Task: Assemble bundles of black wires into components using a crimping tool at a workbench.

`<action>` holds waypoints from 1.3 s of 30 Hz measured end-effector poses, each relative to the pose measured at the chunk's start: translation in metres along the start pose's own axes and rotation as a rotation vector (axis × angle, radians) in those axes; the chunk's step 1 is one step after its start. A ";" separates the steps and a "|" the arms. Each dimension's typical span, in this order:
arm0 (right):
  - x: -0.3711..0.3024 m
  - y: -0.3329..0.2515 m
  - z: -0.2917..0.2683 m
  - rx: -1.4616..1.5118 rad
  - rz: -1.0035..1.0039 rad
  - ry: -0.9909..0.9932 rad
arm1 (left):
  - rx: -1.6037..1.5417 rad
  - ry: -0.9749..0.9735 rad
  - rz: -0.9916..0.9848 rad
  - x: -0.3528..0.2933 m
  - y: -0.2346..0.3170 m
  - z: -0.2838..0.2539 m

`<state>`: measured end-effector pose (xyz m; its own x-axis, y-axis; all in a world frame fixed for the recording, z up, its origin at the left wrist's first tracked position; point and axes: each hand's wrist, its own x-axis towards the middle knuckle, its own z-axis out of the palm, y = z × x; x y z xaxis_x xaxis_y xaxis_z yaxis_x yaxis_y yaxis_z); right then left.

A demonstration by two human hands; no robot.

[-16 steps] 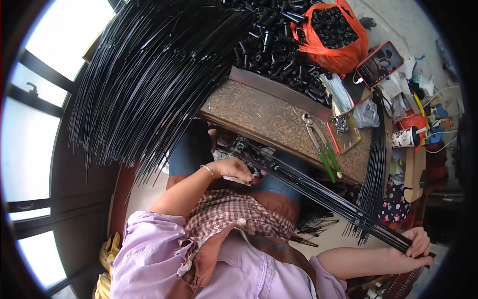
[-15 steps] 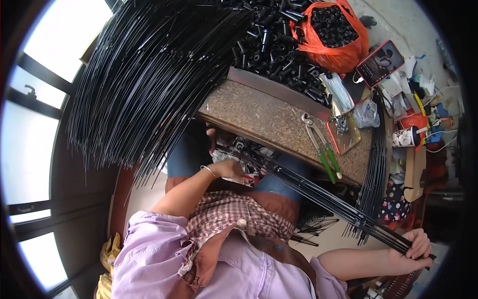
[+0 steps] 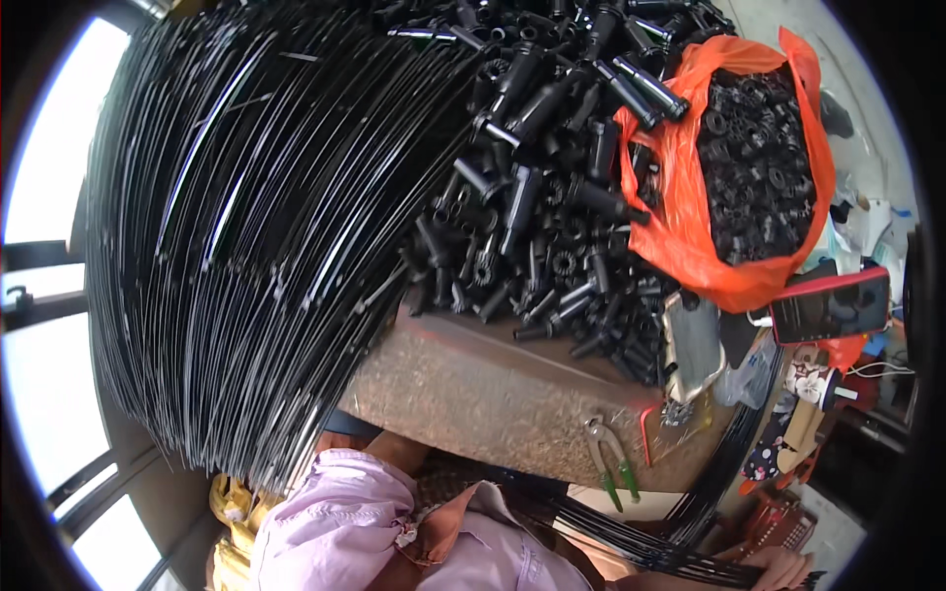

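My right hand point(image 3: 780, 567) is closed round the end of a bundle of thin black rods point(image 3: 631, 537), low at the right. The bundle runs leftward over my lap and goes out of sight under the table's front edge. A piece of my left forearm point(image 3: 399, 453) shows beside the lilac sleeve; the hand itself is hidden below the table point(image 3: 473, 394). Pliers with green handles point(image 3: 613, 463) lie on the table near its front edge, beside a thin red stick point(image 3: 646, 438).
A big sheaf of long black rods point(image 3: 246, 256) overhangs the table at left. Loose black tubular pieces point(image 3: 552, 197) are heaped at the back. An orange bag point(image 3: 680, 246) holds small black parts. A phone point(image 3: 833, 307) and a cup point(image 3: 810, 379) stand at right.
The view has tilted up toward the table's back, so the lap sits lower in the picture. My left hand has gone out of sight. My right hand still grips the rods.
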<state>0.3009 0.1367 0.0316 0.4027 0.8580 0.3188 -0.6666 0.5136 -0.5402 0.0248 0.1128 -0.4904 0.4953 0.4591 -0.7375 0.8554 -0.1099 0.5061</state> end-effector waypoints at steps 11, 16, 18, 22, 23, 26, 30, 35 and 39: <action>-0.047 -0.022 -0.008 -0.190 -0.158 -0.098 | -0.021 0.175 -0.087 -0.093 0.071 0.004; -0.087 -0.061 -0.016 -0.128 -0.229 -0.181 | 0.103 -0.050 0.132 -0.083 0.049 0.057; -0.090 -0.065 -0.024 -0.147 -0.231 -0.173 | 0.084 0.019 0.151 -0.082 0.045 0.061; -0.070 -0.042 -0.022 -0.103 -0.152 -0.118 | 0.075 0.111 0.175 -0.069 0.039 0.081; -0.059 -0.036 -0.020 -0.115 -0.138 -0.112 | 0.060 0.099 0.176 -0.069 0.040 0.076; -0.032 -0.023 -0.020 -0.446 -0.101 -0.108 | 0.014 0.219 0.153 -0.074 0.039 0.060; -0.012 -0.025 -0.020 -0.267 0.032 -0.096 | 0.002 0.409 0.132 -0.078 0.035 0.041; -0.047 -0.012 -0.020 -0.205 -0.017 -0.152 | 0.030 0.704 0.147 -0.068 0.026 0.048; -0.087 -0.035 -0.026 -0.257 -0.042 -0.136 | -0.237 0.538 -0.074 -0.121 0.029 0.032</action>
<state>0.3052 0.0439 0.0023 0.3269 0.8378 0.4372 -0.4634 0.5453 -0.6985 -0.0052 0.0257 -0.4003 0.2366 0.8471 -0.4758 0.7968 0.1110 0.5939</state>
